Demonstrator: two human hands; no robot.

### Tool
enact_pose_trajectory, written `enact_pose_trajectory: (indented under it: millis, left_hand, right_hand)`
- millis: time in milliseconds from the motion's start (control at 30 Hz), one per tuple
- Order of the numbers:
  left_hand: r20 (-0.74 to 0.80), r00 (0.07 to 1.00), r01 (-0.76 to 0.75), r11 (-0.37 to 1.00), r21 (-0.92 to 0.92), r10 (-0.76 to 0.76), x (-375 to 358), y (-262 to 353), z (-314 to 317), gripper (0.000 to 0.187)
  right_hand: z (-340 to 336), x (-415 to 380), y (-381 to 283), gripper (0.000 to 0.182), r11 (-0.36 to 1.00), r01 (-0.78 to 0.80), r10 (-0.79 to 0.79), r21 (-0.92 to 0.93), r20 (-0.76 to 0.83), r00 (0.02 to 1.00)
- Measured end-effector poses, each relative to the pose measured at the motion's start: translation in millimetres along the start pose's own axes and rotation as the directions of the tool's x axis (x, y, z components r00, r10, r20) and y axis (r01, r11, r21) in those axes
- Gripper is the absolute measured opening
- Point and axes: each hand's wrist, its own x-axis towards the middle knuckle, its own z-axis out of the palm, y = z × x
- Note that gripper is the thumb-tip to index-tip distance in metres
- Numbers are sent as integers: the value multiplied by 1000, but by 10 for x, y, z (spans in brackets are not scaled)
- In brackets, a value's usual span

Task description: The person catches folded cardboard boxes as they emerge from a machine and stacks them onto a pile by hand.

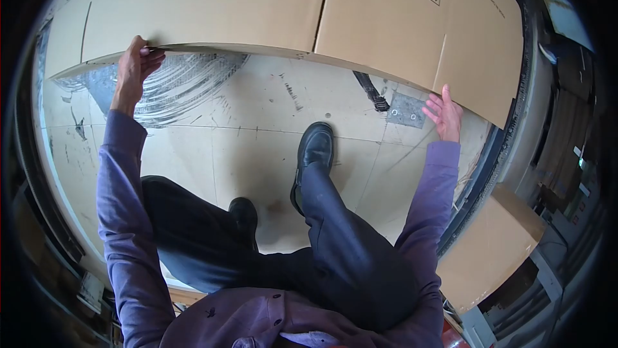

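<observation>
A large flat cardboard sheet [212, 4], printed with handling symbols and cut with dark slots, spans the top of the view. Its near edge bows across the floor. At the left part of that edge, my left hand [133, 70] pinches the cardboard, thumb above and fingers curled below. My right hand [444, 113] is open at the right part of the edge, palm up with fingers spread, its fingertips right at the border of the sheet.
My shoes stand on the scuffed pale floor [270, 155], which carries dark streaks and a grey patch. A closed cardboard box [489, 251] sits at the lower right, beyond a dark rail [473, 197]. Shelving and stacked items line the right side.
</observation>
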Motion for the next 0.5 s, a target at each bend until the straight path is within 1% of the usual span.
enact_pose_trajectory:
  millis: [67, 167, 233, 267, 367, 400, 500]
  left_hand:
    - [-14, 1000, 3, 1000, 4, -3, 5, -3, -2, 32]
    - [-35, 999, -7, 999, 35, 8, -42, 9, 36, 34]
    - [-52, 999, -2, 998, 55, 5, -66, 24, 67, 35]
    - [-52, 999, 15, 998, 63, -12, -46, 14, 68, 42]
    - [-32, 999, 29, 997, 75, -26, -78, 39, 85, 42]
    - [-49, 998, 38, 995, 95, -34, -132, 81, 129, 41]
    - [13, 999, 49, 980, 194, -53, -351, 198, 217, 37]
  right_hand:
    - [53, -38, -30, 61, 998, 16, -15, -54, 12, 1000]
    - [86, -68, -100, 55, 990, 38, -38, -137, 2, 999]
    - [137, -115, -105, 51, 986, 67, -72, -152, -25, 997]
    - [168, -124, -103, 48, 984, 80, -87, -161, -37, 996]
    - [195, -100, -90, 46, 986, 42, -48, -162, -38, 998]
    - [199, -104, -91, 46, 985, 38, -43, -166, -30, 999]
    - [182, -109, -101, 44, 983, 23, -27, -181, -18, 999]
